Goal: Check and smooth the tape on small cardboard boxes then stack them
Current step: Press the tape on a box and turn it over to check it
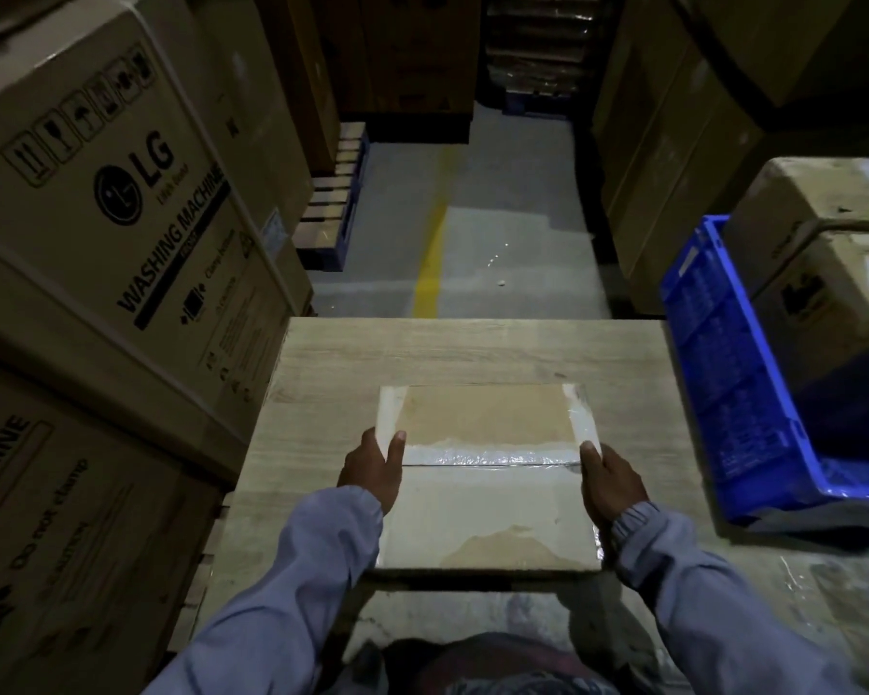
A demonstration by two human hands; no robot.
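1. Nearest the camera, two pale blue sleeves (292,569) come up from the bottom edge, one arm on each side of the box.
2. The left hand (372,469) has its grip on the left edge of the flat cardboard box (487,509): thumb laid on top, fingers down the side and out of sight.
3. The right hand (610,486) grips the right edge the same way, thumb tip up on the top corner of the seam, the rest wrapped around the side.
4. The box sits at the near end of the wood-grain bench (472,353), roughly centred. Can't tell if it's resting flat or lifted a bit.
5. A shiny, crinkly strip of clear tape (492,456) runs across the middle seam, right between the two thumbs, with more tape down the left and right edges.
6. To the right, a blue plastic crate (738,393) stands beside the bench, with brown cartons (823,273) stacked in it.
7. On the left is a wall of big washing machine cartons (121,203).
8. Farther back there's a grey floor with a yellow line (430,258), stacked pallets (332,213) and more dark cartons.
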